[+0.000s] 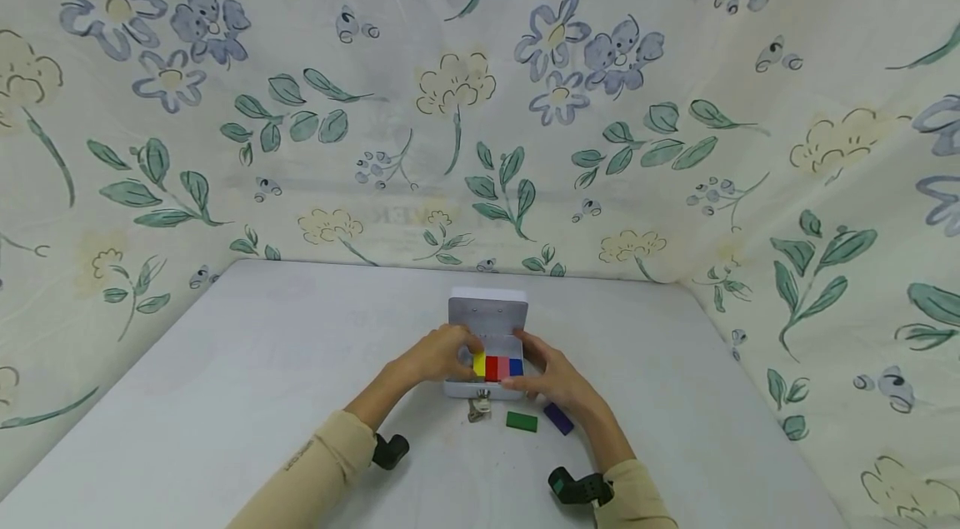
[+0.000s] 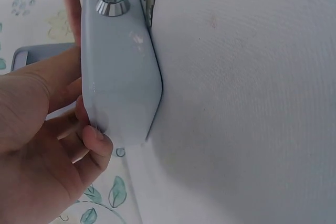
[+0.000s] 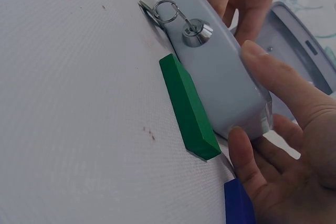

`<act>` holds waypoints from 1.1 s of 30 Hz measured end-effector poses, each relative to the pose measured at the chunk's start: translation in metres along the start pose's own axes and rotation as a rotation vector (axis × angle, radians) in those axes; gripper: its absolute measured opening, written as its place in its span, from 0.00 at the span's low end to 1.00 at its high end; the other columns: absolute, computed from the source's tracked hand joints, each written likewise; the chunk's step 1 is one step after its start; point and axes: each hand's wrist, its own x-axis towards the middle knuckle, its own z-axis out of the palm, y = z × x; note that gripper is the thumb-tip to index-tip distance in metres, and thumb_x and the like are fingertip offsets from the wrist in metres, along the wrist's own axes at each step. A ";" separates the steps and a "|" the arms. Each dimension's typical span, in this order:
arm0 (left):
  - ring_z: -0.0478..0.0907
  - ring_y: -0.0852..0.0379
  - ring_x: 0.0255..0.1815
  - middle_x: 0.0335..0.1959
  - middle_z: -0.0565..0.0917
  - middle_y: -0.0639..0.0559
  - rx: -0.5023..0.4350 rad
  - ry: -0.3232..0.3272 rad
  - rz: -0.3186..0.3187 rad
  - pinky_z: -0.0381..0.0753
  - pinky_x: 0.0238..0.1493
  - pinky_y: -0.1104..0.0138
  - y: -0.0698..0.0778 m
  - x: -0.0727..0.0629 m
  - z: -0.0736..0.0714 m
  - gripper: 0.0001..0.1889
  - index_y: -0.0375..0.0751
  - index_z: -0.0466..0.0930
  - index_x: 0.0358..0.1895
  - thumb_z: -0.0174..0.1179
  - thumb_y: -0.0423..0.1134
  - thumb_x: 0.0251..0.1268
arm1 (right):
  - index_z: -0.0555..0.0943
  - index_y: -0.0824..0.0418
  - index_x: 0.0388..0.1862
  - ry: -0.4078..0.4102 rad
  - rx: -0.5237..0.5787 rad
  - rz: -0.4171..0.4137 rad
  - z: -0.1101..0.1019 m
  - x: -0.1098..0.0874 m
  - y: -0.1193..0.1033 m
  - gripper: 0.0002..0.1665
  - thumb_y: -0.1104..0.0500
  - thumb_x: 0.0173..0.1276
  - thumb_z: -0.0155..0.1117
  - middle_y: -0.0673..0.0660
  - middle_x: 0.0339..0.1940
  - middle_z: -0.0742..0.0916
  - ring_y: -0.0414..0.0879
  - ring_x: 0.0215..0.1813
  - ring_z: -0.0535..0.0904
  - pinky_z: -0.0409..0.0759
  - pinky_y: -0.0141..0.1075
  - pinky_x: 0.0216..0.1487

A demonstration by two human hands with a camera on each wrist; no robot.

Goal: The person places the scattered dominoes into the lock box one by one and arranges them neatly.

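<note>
A small grey metal cash box (image 1: pixel 468 390) with its lid (image 1: pixel 487 314) raised stands on the table. Inside, a yellow block (image 1: pixel 478 363), a red block (image 1: pixel 491 368), a pink block (image 1: pixel 504 369) and a blue block (image 1: pixel 516 367) sit in a row. My left hand (image 1: pixel 446 354) reaches over the box's left end, thumb and forefinger at the yellow block; its other fingers curl by the outer corner in the left wrist view. My right hand (image 1: pixel 551 375) spans the right end, thumb (image 3: pixel 278 72) on the front rim. Keys (image 1: pixel 478 407) hang from the front lock (image 3: pixel 197 33).
In front of the box lie a green block (image 1: pixel 522 421) and a dark blue block (image 1: pixel 558 418), the latter near my right hand. The white table (image 1: pixel 315 329) meets a flower-patterned cloth (image 1: pixel 480 137) at the back and sides.
</note>
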 end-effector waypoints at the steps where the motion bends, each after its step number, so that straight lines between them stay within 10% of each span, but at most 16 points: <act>1: 0.77 0.46 0.51 0.48 0.84 0.44 0.006 0.000 0.001 0.79 0.57 0.53 0.000 0.000 0.001 0.17 0.34 0.86 0.48 0.72 0.34 0.53 | 0.57 0.48 0.78 0.000 0.000 0.002 0.000 0.000 0.000 0.53 0.49 0.58 0.75 0.60 0.79 0.64 0.61 0.79 0.56 0.73 0.54 0.66; 10: 0.78 0.44 0.52 0.48 0.86 0.43 -0.015 -0.013 -0.030 0.79 0.57 0.50 0.000 0.005 0.003 0.17 0.35 0.86 0.47 0.73 0.33 0.52 | 0.56 0.49 0.79 0.005 -0.020 0.000 0.001 0.000 0.000 0.55 0.48 0.57 0.74 0.61 0.79 0.64 0.61 0.79 0.57 0.72 0.55 0.66; 17: 0.80 0.48 0.44 0.44 0.87 0.45 0.061 0.002 -0.005 0.82 0.49 0.55 -0.003 0.007 0.008 0.17 0.35 0.87 0.45 0.74 0.34 0.50 | 0.56 0.51 0.79 -0.003 0.005 -0.009 0.000 -0.002 -0.002 0.55 0.49 0.57 0.75 0.64 0.78 0.63 0.65 0.78 0.56 0.83 0.38 0.41; 33: 0.80 0.46 0.45 0.45 0.87 0.44 0.042 -0.004 -0.034 0.81 0.51 0.52 -0.001 0.005 0.008 0.16 0.35 0.87 0.45 0.74 0.34 0.51 | 0.56 0.49 0.79 -0.005 0.031 0.012 0.000 -0.001 -0.001 0.54 0.51 0.58 0.75 0.62 0.79 0.62 0.63 0.79 0.55 0.81 0.37 0.39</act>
